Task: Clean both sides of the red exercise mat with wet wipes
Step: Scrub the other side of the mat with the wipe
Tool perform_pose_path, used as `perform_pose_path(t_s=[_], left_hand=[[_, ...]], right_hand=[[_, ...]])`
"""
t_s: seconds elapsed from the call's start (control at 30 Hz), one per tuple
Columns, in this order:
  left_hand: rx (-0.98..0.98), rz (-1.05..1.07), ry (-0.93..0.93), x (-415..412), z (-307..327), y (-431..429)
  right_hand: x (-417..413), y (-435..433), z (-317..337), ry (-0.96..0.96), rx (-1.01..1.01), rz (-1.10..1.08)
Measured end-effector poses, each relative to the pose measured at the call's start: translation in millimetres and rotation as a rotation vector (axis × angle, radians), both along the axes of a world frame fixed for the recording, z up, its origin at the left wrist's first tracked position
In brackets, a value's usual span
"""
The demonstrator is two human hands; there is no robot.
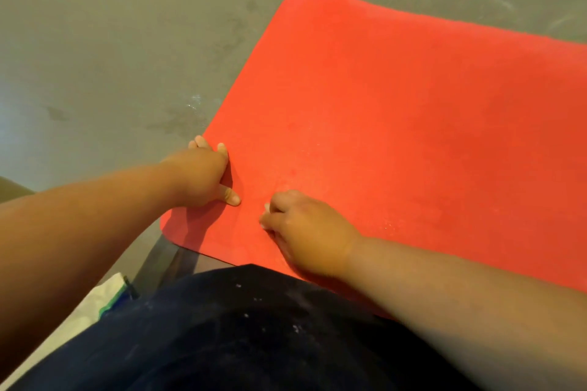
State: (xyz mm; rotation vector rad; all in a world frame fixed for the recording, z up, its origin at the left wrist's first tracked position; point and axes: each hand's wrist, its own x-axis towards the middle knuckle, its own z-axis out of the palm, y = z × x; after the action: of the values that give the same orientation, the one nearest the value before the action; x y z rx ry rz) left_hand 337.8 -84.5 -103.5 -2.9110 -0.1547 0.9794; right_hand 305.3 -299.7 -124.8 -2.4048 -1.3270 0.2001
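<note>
On the grey floor, my left hand, fingers spread, braces the red mat; my right hand clutches a wipe, seemingly mid-scrub; next, sweep outward.

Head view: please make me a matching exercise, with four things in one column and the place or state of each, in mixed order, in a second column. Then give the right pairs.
Things:
1. left hand
2. right hand
3. red mat
4. white packet

Places or states:
A. spread on the grey floor
B. at the lower left, beside the dark clothing
C. rests on the mat's left edge
D. curled round a white wipe, on the mat

Pairs: 1-C; 2-D; 3-A; 4-B
</note>
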Motion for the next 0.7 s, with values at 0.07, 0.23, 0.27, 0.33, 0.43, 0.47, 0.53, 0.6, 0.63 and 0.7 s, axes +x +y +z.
perform_pose_path(t_s=[0.07,0.23,0.27,0.33,0.43,0.47,0.53,0.6,0.63,0.7], left_hand=[[-0.006,0.004,0.0,0.3,0.7,-0.5],[-0.013,0.014,-0.002,1.2,0.4,-1.6],[-0.019,0.016,0.002,1.8,0.4,-1.9],[-0.023,0.014,0.004,2.7,1.0,-2.4],[-0.018,0.012,0.012,3.3,1.9,-2.5],[-0.015,0.011,0.016,3.9,1.7,-2.7],[-0.013,0.006,0.019,5.1,1.4,-2.3],[-0.011,0.0,0.016,5.6,1.6,-2.4],[-0.009,-0.001,0.013,5.5,2.0,-2.5],[-0.003,-0.001,0.014,5.5,2.8,-3.1]], right_hand=[[28.6,-9.9,-1.1,-0.024,-0.027,0.038],[133.2,-60.6,-2.8,-0.034,-0.036,-0.754],[132.5,-58.3,-4.3,-0.042,-0.034,-0.827],[102.5,-38.1,-10.1,-0.039,0.0,-0.726],[35.8,-8.9,-9.3,0.048,0.085,-0.336],[22.3,-4.7,-6.4,0.075,0.071,-0.216],[22.2,-4.3,-3.5,0.084,0.076,-0.076],[42.4,-9.8,-4.4,0.065,0.064,-0.076],[56.4,-14.6,-6.4,0.033,0.051,-0.125],[91.4,-32.9,-10.5,-0.022,0.045,-0.349]])
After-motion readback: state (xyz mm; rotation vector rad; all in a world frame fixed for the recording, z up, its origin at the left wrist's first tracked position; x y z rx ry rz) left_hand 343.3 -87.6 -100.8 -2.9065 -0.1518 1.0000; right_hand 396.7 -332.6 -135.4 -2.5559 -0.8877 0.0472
